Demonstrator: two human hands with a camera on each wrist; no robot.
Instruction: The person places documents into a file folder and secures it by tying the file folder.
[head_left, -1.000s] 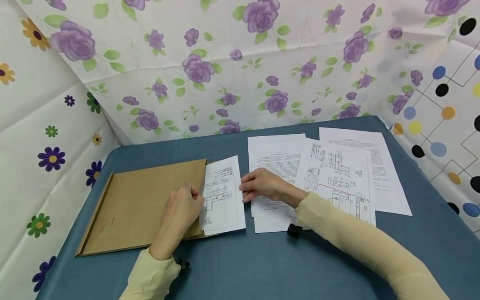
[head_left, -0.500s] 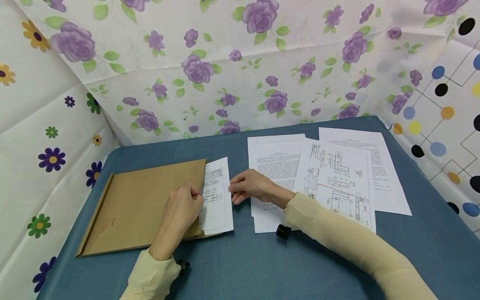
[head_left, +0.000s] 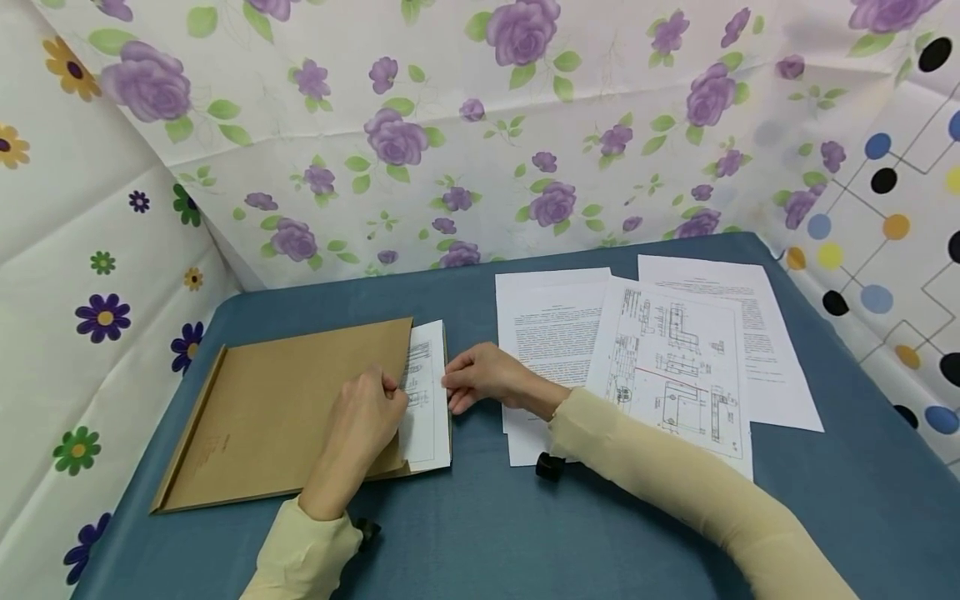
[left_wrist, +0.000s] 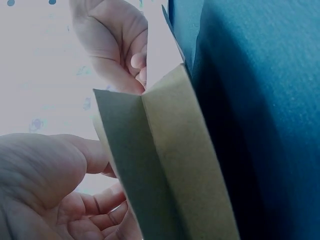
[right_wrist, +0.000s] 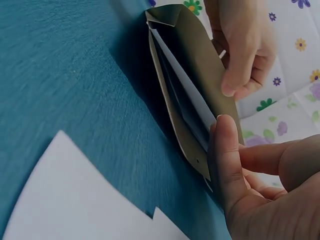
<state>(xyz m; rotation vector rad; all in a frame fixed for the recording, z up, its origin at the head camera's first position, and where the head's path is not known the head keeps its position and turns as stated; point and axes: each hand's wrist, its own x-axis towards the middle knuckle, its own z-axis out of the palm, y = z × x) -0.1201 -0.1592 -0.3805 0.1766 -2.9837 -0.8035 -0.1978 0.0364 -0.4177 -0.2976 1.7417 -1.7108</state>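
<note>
A brown kraft document envelope (head_left: 285,400) lies at the left of the table, its mouth facing right. A printed drawing sheet (head_left: 430,429) is mostly inside, with a narrow strip showing. My left hand (head_left: 365,417) pinches the envelope's upper flap at the mouth and holds it raised. In the right wrist view the envelope (right_wrist: 207,55) gapes, and the white sheet (right_wrist: 187,85) stands between its two walls. With thumb and fingers, my right hand (head_left: 487,377) pinches the sheet's outer edge. Part of that edge is hidden behind the right fingers.
Several printed sheets lie spread at the right: a text page (head_left: 558,325), a drawing page (head_left: 675,358) overlapping it, and another text page (head_left: 783,358) behind. Blue cloth (head_left: 465,542) covers the table. Flowered sheeting (head_left: 450,125) hangs behind it.
My right hand has moved left, pushing the drawing sheet farther into the envelope, so less of it shows. My left hand and the envelope have stayed in place.
</note>
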